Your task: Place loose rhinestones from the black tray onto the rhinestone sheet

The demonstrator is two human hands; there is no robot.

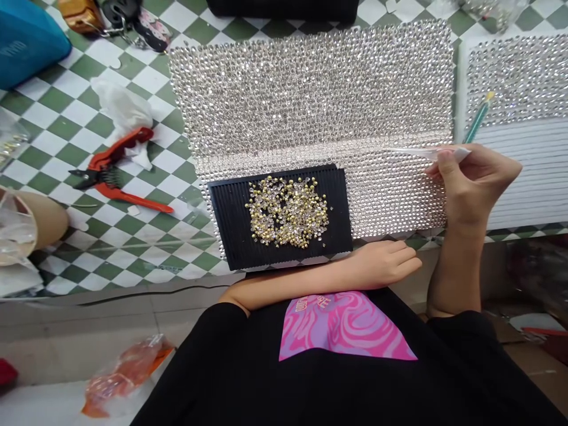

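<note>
My right hand (pixel 470 177) is closed on a white pointed tool (pixel 426 153), whose thin tip points left over a sheet studded with clear rhinestones (pixel 310 89). A teal pen (pixel 477 123) with a yellow tip sticks up behind the fingers; whether they grip it is unclear. My left hand (pixel 388 263) rests at the table's near edge with nothing seen in it, palm down, fingers loosely extended. A black ridged tray (pixel 339 216) overlaps the sheet's lower left part and bears a heap of loose stones with gold backs (pixel 290 213).
Red-handled cutters (pixel 110 171) and crumpled white tissue (pixel 122 106) lie at the left. A tan round container (pixel 51 219) stands near the left edge, a blue object (pixel 31 44) behind it. A second, partly studded sheet (pixel 528 171) lies at the right.
</note>
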